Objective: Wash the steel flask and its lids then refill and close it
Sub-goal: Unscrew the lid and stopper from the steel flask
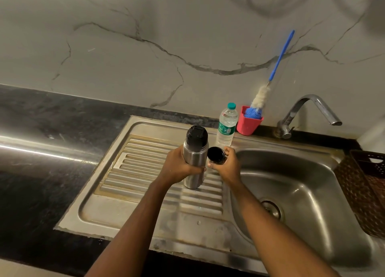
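Left hand [179, 166], grip around steel flask [194, 162]; right hand [228, 166], grip around black lid [216, 154]; beneath, ribbed sink drainboard [145, 158].

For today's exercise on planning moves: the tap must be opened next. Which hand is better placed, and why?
Right, probably. The right hand is nearer the tap, though it holds the black lid and may need to set it down first; the left hand grips the steel flask.

left forearm [135, 220]: bare, slim | right forearm [268, 218]: same deal | left hand [178, 166], right hand [227, 165]: bare too
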